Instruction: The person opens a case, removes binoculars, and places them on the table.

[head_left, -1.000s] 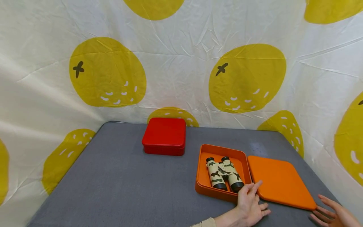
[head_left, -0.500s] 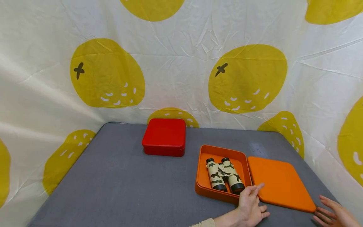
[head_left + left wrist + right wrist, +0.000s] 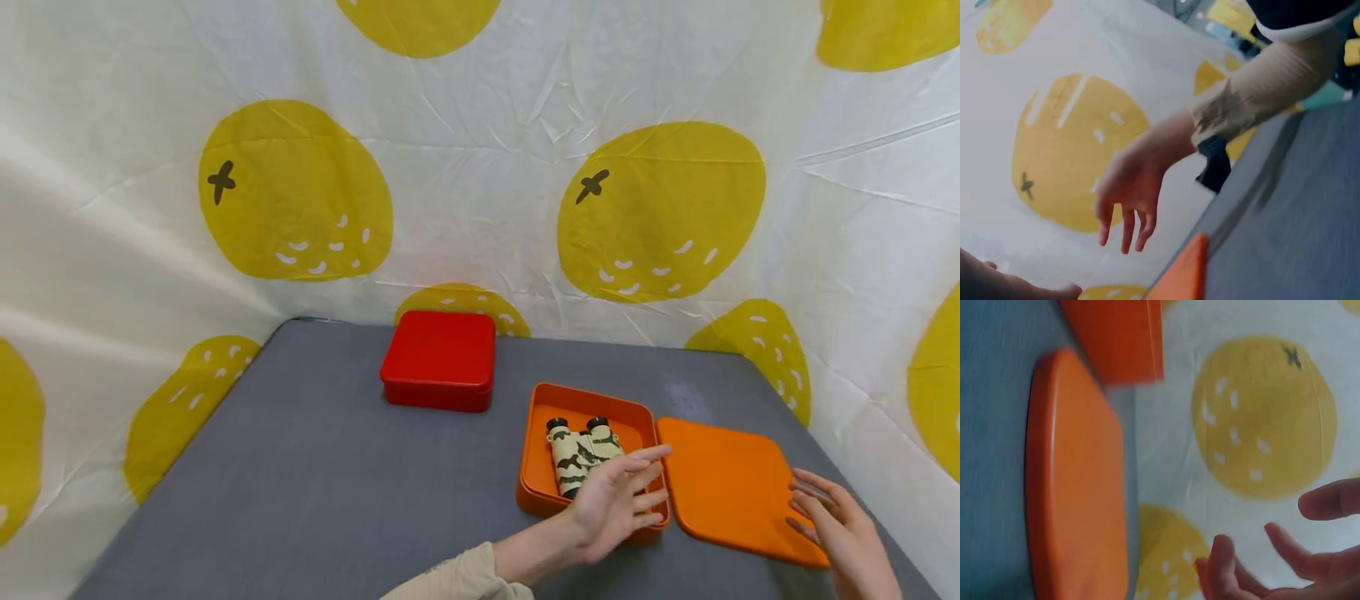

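Camouflage-patterned binoculars lie in the open orange box at the right of the table. My left hand, fingers extended, hovers over the box's near right corner and hides the lower end of the binoculars. Beside the box lies its flat orange lid, whose corner also shows in the left wrist view. My right hand is held over the lid's right edge with loosely bent fingers. In the right wrist view this hand is apart from the lid and holds nothing.
A closed red box stands toward the back of the grey table. White cloth with large yellow fruit prints hangs behind and along both sides of the table.
My left hand has risen and moved left, from the gap between box and lid to over the box. My right hand has lifted and come inward over the lid. Box, lid and binoculars stay put.
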A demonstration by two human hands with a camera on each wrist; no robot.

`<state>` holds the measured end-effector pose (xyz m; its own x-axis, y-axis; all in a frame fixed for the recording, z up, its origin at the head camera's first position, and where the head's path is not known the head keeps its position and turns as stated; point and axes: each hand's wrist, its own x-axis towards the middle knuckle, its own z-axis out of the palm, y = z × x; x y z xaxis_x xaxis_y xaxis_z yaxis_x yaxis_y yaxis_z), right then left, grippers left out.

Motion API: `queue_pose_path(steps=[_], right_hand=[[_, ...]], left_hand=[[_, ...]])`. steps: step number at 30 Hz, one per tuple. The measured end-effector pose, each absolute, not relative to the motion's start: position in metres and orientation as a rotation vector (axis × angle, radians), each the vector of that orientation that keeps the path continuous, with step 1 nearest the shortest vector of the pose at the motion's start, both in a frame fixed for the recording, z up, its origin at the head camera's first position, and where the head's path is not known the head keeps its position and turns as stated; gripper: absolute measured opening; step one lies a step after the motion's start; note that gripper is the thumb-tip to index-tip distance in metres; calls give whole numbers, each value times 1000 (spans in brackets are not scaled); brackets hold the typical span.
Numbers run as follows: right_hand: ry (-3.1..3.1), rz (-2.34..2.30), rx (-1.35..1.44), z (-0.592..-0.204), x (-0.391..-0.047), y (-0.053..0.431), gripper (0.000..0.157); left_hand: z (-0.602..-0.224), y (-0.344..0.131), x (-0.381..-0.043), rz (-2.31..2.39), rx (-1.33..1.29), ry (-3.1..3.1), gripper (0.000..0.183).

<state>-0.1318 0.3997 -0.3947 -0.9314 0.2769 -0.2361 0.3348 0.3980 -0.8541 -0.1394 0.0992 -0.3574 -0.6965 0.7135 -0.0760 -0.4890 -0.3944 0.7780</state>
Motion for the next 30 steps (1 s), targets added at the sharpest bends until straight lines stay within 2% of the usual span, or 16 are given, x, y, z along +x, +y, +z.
queue_pose_path(steps=[6, 17, 24, 30], right_hand=[[2832, -1368, 121, -371, -129, 331, 41], [3066, -1108, -131, -367, -143, 269, 29], [3146, -1076, -440, -376, -150, 247, 26], [3190, -907, -727, -377, -157, 238, 31]], left_hand=[[-349, 46, -147, 2059, 396, 1421, 44], [-354, -18, -160, 1919, 583, 1996, 34], [-372, -48, -155, 1465, 831, 2483, 34], [-388, -62, -151, 960, 1004, 2735, 42]])
